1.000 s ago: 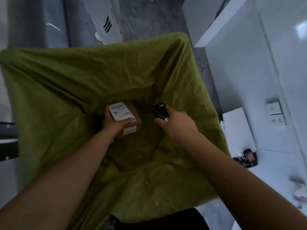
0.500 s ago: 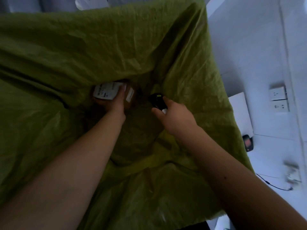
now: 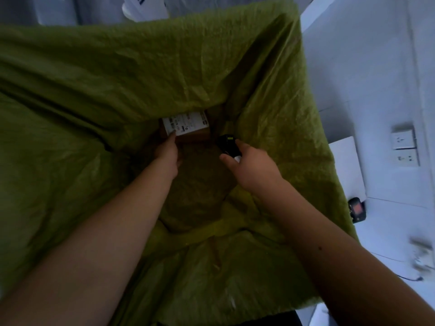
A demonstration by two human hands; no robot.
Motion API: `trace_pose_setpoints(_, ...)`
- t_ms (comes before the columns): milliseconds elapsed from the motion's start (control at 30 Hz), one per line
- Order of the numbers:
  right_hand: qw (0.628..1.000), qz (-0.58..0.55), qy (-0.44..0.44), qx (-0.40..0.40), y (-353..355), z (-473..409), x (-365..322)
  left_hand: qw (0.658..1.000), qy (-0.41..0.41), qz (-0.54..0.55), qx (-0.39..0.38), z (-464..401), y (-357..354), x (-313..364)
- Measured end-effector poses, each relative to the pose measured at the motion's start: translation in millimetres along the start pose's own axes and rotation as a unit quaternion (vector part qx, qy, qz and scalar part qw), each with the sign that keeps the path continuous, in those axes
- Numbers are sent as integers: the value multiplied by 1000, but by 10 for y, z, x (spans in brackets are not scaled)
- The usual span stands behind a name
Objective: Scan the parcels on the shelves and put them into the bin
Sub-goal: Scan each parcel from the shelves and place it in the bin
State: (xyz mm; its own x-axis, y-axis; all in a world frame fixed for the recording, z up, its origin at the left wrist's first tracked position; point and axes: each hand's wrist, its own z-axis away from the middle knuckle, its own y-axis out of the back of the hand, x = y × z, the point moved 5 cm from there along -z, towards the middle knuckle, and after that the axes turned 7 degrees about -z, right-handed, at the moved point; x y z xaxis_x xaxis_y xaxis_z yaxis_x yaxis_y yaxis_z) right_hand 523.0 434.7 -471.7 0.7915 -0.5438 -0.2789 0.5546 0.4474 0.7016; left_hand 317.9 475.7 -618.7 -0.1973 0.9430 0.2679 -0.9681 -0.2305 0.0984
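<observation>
A brown cardboard parcel (image 3: 191, 134) with a white label lies flat, label up, deep inside the bin (image 3: 270, 67) lined with a green bag. My left hand (image 3: 167, 154) reaches down into the bin. Its straight fingertips touch the parcel's near-left corner at the label's edge. My right hand (image 3: 250, 169) is just right of the parcel, lower in the bin, and grips a small black handheld scanner (image 3: 227, 144) pointing away from me.
The green bag's folds fill most of the view. To the right are a white wall with two power sockets (image 3: 403, 147), a white box (image 3: 346, 165), a small black device with a red screen (image 3: 357, 209) and a cable on the white floor.
My left hand has lowered the parcel to the bottom of the bin and loosened its grip to a fingertip touch. The right hand with the scanner has barely moved.
</observation>
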Motion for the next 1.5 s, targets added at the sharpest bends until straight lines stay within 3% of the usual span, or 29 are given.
trace_pose_setpoints(233,1000,19,10,-13,-47,139,-28,973,-105,-202,40,177,241,-49)
trace_pose_setpoints(533,999,41,30,-14,-6,471,-132,842,-264,-464,75,751,515,14)
trace_pose_setpoints(700,997,47,67,5,112,731,-234,777,-320,-532,107,1308,712,53)
trace_pose_setpoints(967,979,62,195,1,257,907,-480,731,-371,-529,218,2404,1148,22)
trace_pose_setpoints(1067,956,68,284,-17,297,1027,-655,704,-370,-536,282,2843,1316,-185)
trace_pose_setpoints(1267,888,97,446,-51,438,1601,-980,713,-338,-462,404,3724,1661,-730)
trace_pose_setpoints(1500,754,110,639,-106,268,3013,-1701,702,-282,-358,547,4921,2420,-1661)
